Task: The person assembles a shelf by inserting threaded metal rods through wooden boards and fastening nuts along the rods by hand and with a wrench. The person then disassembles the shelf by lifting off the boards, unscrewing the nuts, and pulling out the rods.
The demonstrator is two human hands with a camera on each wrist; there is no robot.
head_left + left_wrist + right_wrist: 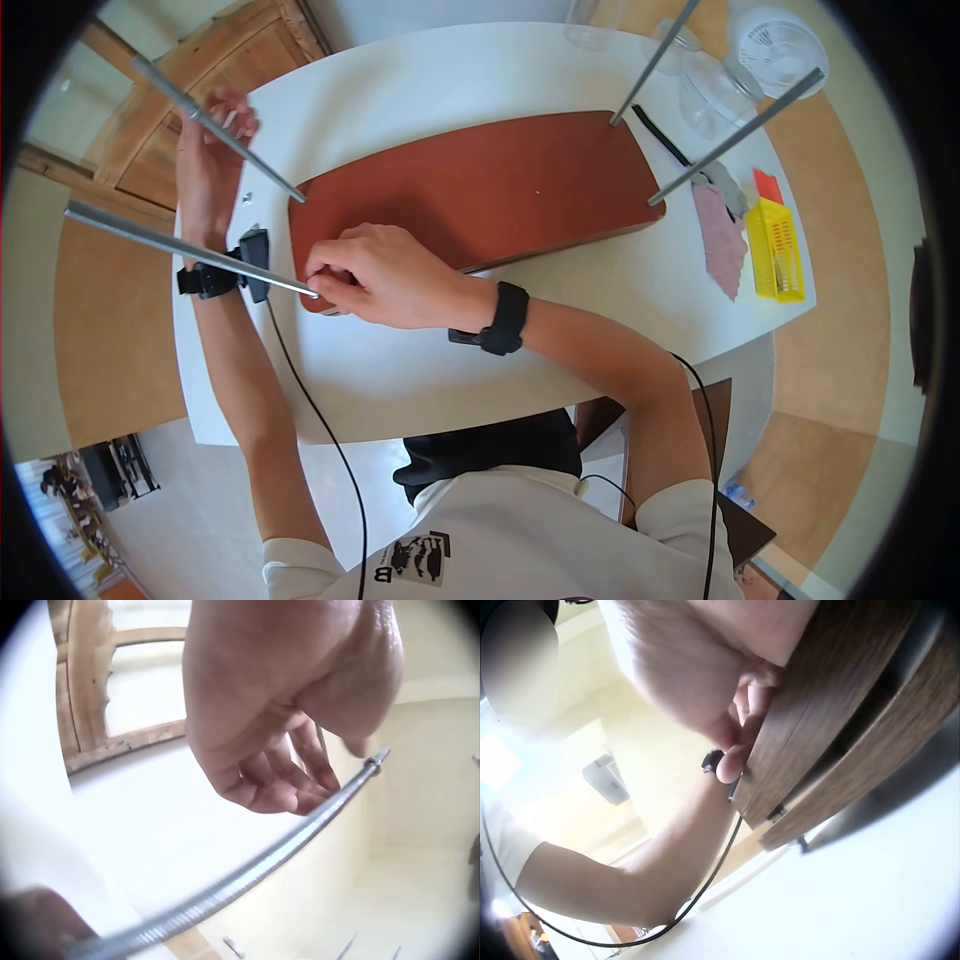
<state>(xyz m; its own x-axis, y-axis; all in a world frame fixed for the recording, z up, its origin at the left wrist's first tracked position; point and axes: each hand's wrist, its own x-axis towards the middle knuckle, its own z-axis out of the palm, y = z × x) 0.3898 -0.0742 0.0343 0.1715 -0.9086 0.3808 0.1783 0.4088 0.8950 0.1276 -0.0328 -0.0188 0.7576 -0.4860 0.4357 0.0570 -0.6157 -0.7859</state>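
The red-brown board lies on the white tabletop, rods rising from its corners; the right hand curls at the near-left rod's foot, though I cannot tell what, if anything, its grip pinches; the left hand is loose beside the far-left rod, its grip holding nothing; a bumped forearm could tilt a rod, I'd judge, or sweep away the small metal pieces; I make out nothing inside the clear jar or yellow basket.
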